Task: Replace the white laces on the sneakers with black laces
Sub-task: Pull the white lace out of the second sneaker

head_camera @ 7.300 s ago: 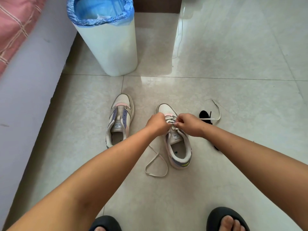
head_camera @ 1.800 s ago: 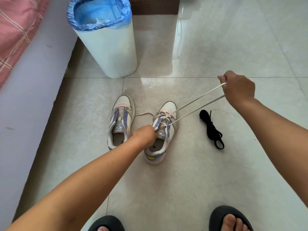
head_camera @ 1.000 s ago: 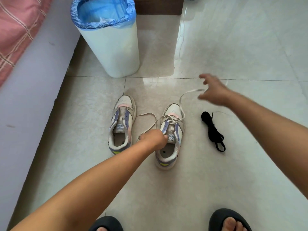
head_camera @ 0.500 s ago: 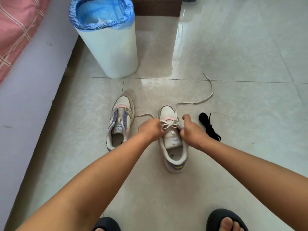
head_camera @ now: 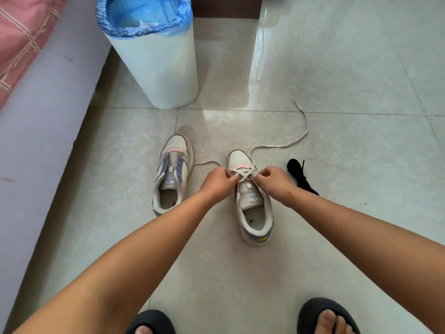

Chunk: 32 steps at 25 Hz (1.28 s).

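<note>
Both hands back at the right sneaker (head_camera: 252, 201) on the floor. Left hand (head_camera: 218, 180) and right hand (head_camera: 272, 180) each pinch the white lace (head_camera: 279, 146) at the lowest crossings; upper eyelets freed. Unlacing nearly done. Black laces (head_camera: 301, 177) lie beside, untouched.

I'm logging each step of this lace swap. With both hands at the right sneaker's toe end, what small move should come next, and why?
Probably pull the white lace out of the last eyelets: both hands, left and right, pinch it there, and the upper eyelets of that sneaker already look empty.
</note>
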### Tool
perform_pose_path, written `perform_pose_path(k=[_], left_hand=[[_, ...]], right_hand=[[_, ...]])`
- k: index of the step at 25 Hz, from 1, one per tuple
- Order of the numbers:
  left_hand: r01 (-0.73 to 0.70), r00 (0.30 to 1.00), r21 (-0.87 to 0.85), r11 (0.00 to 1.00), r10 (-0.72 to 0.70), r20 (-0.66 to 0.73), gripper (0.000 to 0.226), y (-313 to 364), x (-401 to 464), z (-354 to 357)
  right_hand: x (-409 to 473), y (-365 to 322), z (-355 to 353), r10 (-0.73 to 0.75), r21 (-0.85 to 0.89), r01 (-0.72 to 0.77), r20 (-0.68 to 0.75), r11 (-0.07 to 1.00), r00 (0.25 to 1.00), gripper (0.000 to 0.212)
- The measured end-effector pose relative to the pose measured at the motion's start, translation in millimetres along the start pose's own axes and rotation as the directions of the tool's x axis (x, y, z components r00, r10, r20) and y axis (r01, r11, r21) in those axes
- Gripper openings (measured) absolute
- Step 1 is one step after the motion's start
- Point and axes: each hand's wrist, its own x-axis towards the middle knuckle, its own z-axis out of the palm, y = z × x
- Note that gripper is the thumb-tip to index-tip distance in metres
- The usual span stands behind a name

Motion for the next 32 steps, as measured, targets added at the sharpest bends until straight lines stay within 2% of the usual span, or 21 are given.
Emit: perform_pose_path(k=[3,5,7,8,9,11,13,14,17,20,21,22,23,25,26,27,29,31,32], left_hand=[[-0.016,1.000,0.008,1.000,0.016,0.008,0.031,4.0,5.1,-3.7],[-0.038,0.999,0.026,0.999,0.037,0.024,0.035,5.2,7.9,-3.4],[-0.085,0.996,0.144,0.986,0.083,0.023,0.029,4.7,8.6,-5.1],[-0.128,0.991,0.270,0.954,0.130,0.013,0.023,4.7,8.7,-6.3],[-0.175,0.981,0.424,0.889,0.192,0.001,0.020,5.9,8.3,-6.7],[-0.257,0.939,0.675,0.691,0.344,0.005,0.022,9.3,4.8,-5.4],[-0.267,0.921,0.782,0.563,0.387,0.035,0.024,8.6,4.7,-0.9],[-0.240,0.932,0.804,0.544,0.360,0.035,0.024,7.5,6.2,-1.4],[-0.257,0.926,0.872,0.417,0.366,0.097,0.025,8.9,9.5,-9.2],[-0.206,0.945,0.814,0.542,0.328,0.021,0.024,6.2,8.8,-14.4],[-0.254,0.915,0.755,0.604,0.404,-0.016,0.021,2.6,5.7,-12.5],[-0.360,0.840,0.704,0.612,0.541,-0.040,0.019,-2.6,3.2,-8.6],[-0.472,0.734,0.703,0.532,0.678,-0.020,0.019,-10.9,1.7,-4.3],[-0.572,0.584,0.750,0.333,0.807,0.087,0.020,-26.3,-0.3,3.1],[-0.561,0.588,0.779,0.279,0.797,0.137,0.016,-28.4,-2.2,3.2],[-0.542,0.600,0.801,0.255,0.785,0.156,0.010,-31.0,0.5,3.4],[-0.524,0.679,0.799,0.294,0.711,0.183,0.024,-19.2,1.2,1.0],[-0.487,0.774,0.791,0.371,0.602,0.194,0.025,-9.3,1.2,-0.6],[-0.478,0.816,0.770,0.422,0.538,0.211,0.021,-5.2,1.6,-2.4]], right_hand=[[5.3,-5.9,-2.0,0.018,0.091,-0.022,0.044,0.996,0.999,0.016],[7.7,-9.8,-3.8,-0.004,0.037,0.001,0.076,0.999,0.997,0.024],[8.4,-13.9,-4.8,-0.037,-0.062,0.044,0.106,0.997,0.994,0.028],[7.7,-16.2,-5.0,-0.055,-0.119,0.068,0.109,0.991,0.993,0.025],[6.7,-17.4,-4.7,-0.071,-0.175,0.088,0.098,0.981,0.993,0.019],[1.9,-19.7,-1.3,-0.075,-0.233,0.090,0.073,0.968,0.995,0.010],[-3.2,-18.6,4.4,-0.054,-0.292,0.077,0.086,0.953,0.995,0.023],[-4.8,-17.0,5.9,-0.060,-0.349,0.093,0.104,0.932,0.993,0.025],[-5.0,-16.7,0.8,-0.140,-0.431,0.189,0.142,0.882,0.980,0.013],[-1.7,-17.0,-9.6,-0.203,-0.524,0.272,0.186,0.807,0.961,0.011],[0.1,-14.5,-11.3,-0.218,-0.561,0.286,0.186,0.777,0.958,0.011],[-1.1,-12.5,-12.9,-0.268,-0.599,0.310,0.161,0.739,0.950,0.013],[-3.0,-9.7,-12.0,-0.382,-0.633,0.356,0.101,0.687,0.919,0.015],[-14.4,-6.2,-7.9,-0.662,-0.673,0.463,-0.052,0.576,0.748,0.017],[-23.3,-7.3,-6.6,-0.717,-0.665,0.491,-0.098,0.563,0.690,0.019],[-33.3,-10.3,-5.0,-0.690,-0.650,0.492,-0.070,0.580,0.720,0.024],[-50.9,-10.5,4.0,-0.474,-0.688,0.394,0.083,0.609,0.877,0.033],[-52.5,-5.8,11.9,-0.314,-0.773,0.324,0.170,0.545,0.934,0.036],[-50.8,-7.1,10.7,-0.276,-0.775,0.302,0.171,0.555,0.946,0.033]])
